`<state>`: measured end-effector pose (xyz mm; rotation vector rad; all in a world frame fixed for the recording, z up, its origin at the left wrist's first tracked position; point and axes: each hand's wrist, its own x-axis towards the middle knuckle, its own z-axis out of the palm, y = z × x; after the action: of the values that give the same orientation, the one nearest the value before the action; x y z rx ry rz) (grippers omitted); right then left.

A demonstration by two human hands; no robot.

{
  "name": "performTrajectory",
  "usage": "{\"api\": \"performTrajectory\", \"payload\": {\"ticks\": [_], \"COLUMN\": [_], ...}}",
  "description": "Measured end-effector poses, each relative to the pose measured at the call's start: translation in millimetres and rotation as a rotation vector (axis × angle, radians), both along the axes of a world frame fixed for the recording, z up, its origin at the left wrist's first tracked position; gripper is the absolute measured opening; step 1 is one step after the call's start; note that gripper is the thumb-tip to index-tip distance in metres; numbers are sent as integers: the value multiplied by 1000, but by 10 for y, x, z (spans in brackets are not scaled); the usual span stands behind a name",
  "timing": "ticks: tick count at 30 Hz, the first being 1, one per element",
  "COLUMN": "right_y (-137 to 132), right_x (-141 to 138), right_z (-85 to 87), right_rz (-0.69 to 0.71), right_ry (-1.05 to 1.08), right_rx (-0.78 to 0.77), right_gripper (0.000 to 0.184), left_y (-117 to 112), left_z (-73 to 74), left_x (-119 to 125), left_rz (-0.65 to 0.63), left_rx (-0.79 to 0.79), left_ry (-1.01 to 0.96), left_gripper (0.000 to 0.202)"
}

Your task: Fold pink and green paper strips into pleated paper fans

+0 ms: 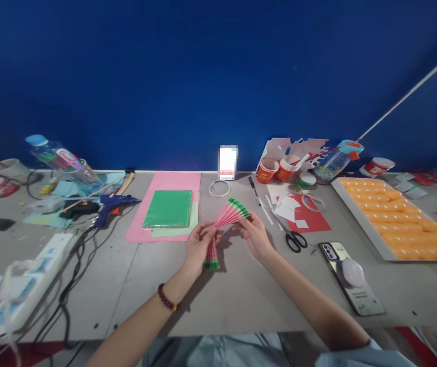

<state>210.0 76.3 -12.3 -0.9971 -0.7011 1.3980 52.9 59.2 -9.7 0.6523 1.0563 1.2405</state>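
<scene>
A pleated paper fan (227, 214), pink with green and white ends, is between my two hands above the table. My left hand (198, 245) pinches it at its narrow middle, and the lower folded part hangs below those fingers with its green end down. At the upper, spread part, my right hand (255, 235) has its thumb and fingers closed on the right edge of the pleats. A coil of white wire (219, 188) lies just beyond the fan. Black-handled scissors (296, 241) rest to the right of my right hand.
Green paper (168, 209) lies on pink sheets (136, 233) at left. A blue glue gun (112, 208) and a power strip (27, 285) with cables sit farther left. To the right are red paper cups (267, 171), a phone (350, 280) and a tray of orange balloon-like pieces (338, 196).
</scene>
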Motion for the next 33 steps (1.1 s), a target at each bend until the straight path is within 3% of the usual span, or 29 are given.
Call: {"api": "performTrajectory", "payload": {"ticks": [7,12,16,19,22,25,27,30,33], "right_y": [-18,-7,16,25,4,-39,-62,-72,-67], "right_x": [-14,-4,28,95,173,197,178,141,126], "right_z": [-23,17,-7,-22,48,167,216,207,151], "right_rz": [67,31,21,-38,-98,15,142,241,205], "right_ry": [-30,24,-56,-285,-761,-1295,-1505,-1602,-1609], "right_rx": [-17,34,54,165,457,810,964,1078,1073], "right_gripper": [31,30,30,49,70,56,40,24,17], "left_y": [27,12,3,6,18,38,53,71,88], "left_z": [-27,-11,-21,-15,3,12,12,10,15], "left_x": [-30,-21,-18,-29,-47,-56,-55,-57,-87], "left_rz": [66,-14,-57,-112,-163,-210,-242,-277,-289], "left_rx": [26,-2,-15,-34,-35,18,75,116,92], "left_ry": [-9,28,12,23,56,130,175,204,226], "left_gripper": [38,37,37,37,38,36,36,35,33]}}
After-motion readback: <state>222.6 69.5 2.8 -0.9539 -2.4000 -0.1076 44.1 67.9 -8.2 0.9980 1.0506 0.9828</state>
